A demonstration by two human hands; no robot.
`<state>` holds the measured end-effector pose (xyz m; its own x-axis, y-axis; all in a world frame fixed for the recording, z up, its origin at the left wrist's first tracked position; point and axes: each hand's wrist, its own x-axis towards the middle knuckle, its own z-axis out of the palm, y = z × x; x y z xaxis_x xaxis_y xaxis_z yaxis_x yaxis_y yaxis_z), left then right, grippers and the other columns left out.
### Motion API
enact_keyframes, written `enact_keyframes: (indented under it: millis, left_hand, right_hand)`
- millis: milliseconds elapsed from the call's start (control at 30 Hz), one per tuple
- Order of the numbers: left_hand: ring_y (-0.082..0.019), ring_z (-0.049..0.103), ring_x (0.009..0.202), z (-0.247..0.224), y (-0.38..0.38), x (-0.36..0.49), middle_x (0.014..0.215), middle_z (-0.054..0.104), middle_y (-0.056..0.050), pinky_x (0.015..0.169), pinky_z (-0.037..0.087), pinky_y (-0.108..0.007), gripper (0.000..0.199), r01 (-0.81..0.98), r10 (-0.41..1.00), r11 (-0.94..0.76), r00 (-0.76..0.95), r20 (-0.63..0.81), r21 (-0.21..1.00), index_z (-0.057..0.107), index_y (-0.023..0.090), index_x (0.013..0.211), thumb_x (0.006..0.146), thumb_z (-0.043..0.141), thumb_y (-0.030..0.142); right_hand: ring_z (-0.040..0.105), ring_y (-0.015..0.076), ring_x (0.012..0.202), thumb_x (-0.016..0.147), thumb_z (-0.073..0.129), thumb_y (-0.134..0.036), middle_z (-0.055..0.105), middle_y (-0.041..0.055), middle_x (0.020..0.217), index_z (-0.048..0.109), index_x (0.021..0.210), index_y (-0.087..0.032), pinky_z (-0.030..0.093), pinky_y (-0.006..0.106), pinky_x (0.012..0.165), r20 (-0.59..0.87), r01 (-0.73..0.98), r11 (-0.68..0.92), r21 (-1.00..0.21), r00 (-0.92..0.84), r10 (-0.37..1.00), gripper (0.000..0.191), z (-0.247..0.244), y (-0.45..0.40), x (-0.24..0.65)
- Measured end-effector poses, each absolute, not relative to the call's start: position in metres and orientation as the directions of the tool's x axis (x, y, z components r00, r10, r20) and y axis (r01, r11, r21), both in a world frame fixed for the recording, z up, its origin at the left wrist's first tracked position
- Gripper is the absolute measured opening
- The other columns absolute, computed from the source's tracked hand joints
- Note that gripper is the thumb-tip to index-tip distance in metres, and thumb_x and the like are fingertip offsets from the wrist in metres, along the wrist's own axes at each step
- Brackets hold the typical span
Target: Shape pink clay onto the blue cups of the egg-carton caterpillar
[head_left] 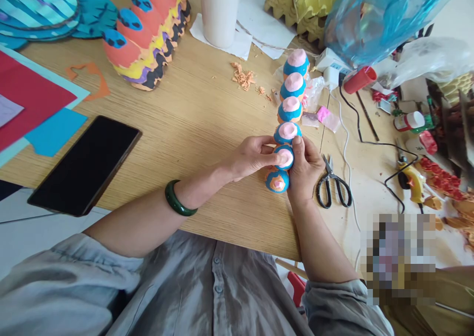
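Note:
A strip cut from an egg carton (291, 109) stands out from the wooden table, its row of several humps coated in blue and pink clay over orange. My right hand (305, 165) grips its near part from the right side, thumb on the blue edge of a hump. From the left, my left hand (255, 158) closes on the same strip, with its thumb pressing the pink cap of the second-nearest hump. The nearest hump has a blue ring around an orange centre with a small pink dab. Fingers behind the strip are hidden.
Black-handled scissors (333, 185) lie right of my right hand. A phone (85, 165) rests at left, near coloured sheets (33, 94). Behind are a decorated egg-carton piece (148, 34), a white cylinder (220, 15) and orange scraps (242, 76). Cables, a glue gun (413, 183) and a blue bag (370, 20) crowd the right.

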<state>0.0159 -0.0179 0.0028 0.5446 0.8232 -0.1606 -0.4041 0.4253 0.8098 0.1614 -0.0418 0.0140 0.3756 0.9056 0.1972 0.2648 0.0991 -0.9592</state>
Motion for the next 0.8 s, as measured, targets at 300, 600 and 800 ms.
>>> enact_keyframes:
  millis: [300, 600, 800]
  left_hand:
    - [-0.017, 0.077, 0.087, 0.0017, -0.0168, 0.014, 0.098, 0.082, -0.007, 0.08, 0.061, -0.027, 0.067, -0.418, 0.813, 0.419, 0.568, -0.128, 0.806, 0.075, 0.014, 0.118, 0.068, 0.101, 0.051]
    - [-0.017, 0.079, 0.086, 0.0059, -0.0215, 0.0181, 0.098, 0.083, -0.004, 0.078, 0.063, -0.026, 0.069, -0.414, 0.844, 0.365, 0.524, -0.109, 0.834, 0.069, 0.016, 0.115, 0.063, 0.104, 0.044]
    - [-0.016, 0.079, 0.081, 0.0081, -0.0195, 0.0145, 0.094, 0.084, -0.004, 0.073, 0.062, -0.025, 0.065, -0.392, 0.844, 0.335, 0.529, -0.088, 0.857, 0.068, 0.016, 0.11, 0.066, 0.102, 0.049]
  right_hand:
    - [0.057, 0.0131, 0.067, 0.093, 0.071, -0.065, 0.063, -0.0037, 0.071, 0.07, 0.077, -0.023, 0.05, 0.029, 0.067, 0.037, 0.071, 0.013, -0.997, 0.347, 0.937, 0.045, 0.0124, -0.0389, 0.1624]
    - [0.064, 0.0151, 0.075, 0.092, 0.071, -0.063, 0.068, -0.0024, 0.078, 0.071, 0.083, -0.023, 0.053, 0.031, 0.073, 0.076, 0.097, 0.042, -0.994, 0.389, 0.918, 0.041, 0.0121, -0.0394, 0.16]
    - [0.06, 0.0145, 0.072, 0.095, 0.067, -0.061, 0.064, -0.0027, 0.075, 0.071, 0.082, -0.024, 0.054, 0.031, 0.071, 0.094, 0.104, 0.058, -0.993, 0.385, 0.918, 0.039, 0.0105, -0.0404, 0.1603]
